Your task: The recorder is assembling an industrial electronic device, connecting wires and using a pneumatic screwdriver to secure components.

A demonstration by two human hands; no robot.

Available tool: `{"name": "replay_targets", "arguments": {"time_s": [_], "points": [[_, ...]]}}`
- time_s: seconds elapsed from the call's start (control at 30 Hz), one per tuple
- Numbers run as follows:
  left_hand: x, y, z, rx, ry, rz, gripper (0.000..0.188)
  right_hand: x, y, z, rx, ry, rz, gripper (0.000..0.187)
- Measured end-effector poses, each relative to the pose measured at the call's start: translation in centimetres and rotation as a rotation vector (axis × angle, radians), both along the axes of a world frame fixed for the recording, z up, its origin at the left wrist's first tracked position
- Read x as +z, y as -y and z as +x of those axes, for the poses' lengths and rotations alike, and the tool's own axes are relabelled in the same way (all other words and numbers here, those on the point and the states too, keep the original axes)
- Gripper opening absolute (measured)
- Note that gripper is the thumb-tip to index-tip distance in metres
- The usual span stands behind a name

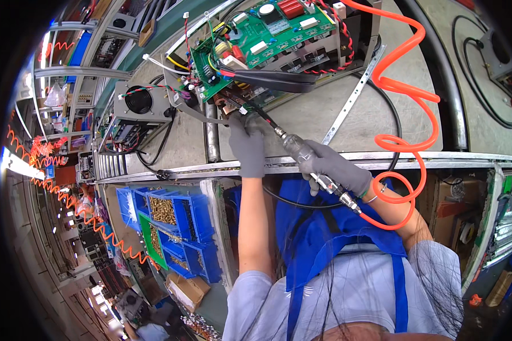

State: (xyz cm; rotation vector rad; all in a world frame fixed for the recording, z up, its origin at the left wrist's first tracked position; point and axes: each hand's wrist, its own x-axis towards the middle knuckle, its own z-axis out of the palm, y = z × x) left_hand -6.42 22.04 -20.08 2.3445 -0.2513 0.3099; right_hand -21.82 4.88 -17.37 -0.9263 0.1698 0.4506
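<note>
My right hand point(340, 169), in a grey glove, is wrapped round a pneumatic screwdriver point(297, 146). Its dark shaft points up and left into the near left end of an open electronic unit. A green circuit board point(284, 40) with red, white and black parts tops that unit. My left hand point(246, 142), also gloved, reaches up to the same end, beside the screwdriver's tip. Its fingers are bent together near a copper-coloured part point(226, 105); what they grip is hidden. Black-handled pliers point(273, 78) lie across the board's near edge.
A coiled orange air hose point(407, 142) runs from the screwdriver up the right side. A perforated metal strip point(355, 96) lies right of the unit. Another unit with a fan point(139, 101) stands left. Blue bins point(179, 219) of small fasteners hang below the bench edge.
</note>
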Motion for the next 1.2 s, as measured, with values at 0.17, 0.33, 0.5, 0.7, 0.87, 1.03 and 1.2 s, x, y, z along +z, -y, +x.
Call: {"name": "replay_targets", "arguments": {"time_s": [0.17,0.33,0.5,0.7,0.87,1.03,1.2], "points": [[2.9,-3.0,0.8,0.024,0.184,-0.053,0.071,0.1,0.1,0.0,-0.054,-0.003,0.000,0.066],[1.7,-4.4,5.5,-0.248,0.167,-0.129,0.091,0.5,-1.5,0.5,-0.026,0.019,-0.002,0.064],[0.5,-2.8,5.2,-0.362,0.156,-0.202,0.095,0.7,-1.2,-0.4,-0.072,0.011,-0.014,0.062],[1.8,-2.1,5.7,-0.505,0.133,-0.195,0.096,0.5,-3.9,-1.2,-0.175,-0.064,-0.066,0.070],[-1.1,-1.8,7.0,-0.429,-0.065,-0.480,0.086,0.0,-6.0,-1.4,-0.221,-0.068,-0.153,0.077],[-1.6,-0.5,8.2,-0.430,0.264,-0.260,0.079,-0.6,-7.4,-1.2,-0.282,-0.029,-0.415,0.084],[-1.3,-1.0,8.8,-0.548,0.193,-0.273,0.078,-2.2,-8.4,-1.0,-0.324,0.055,-0.447,0.081]]}}
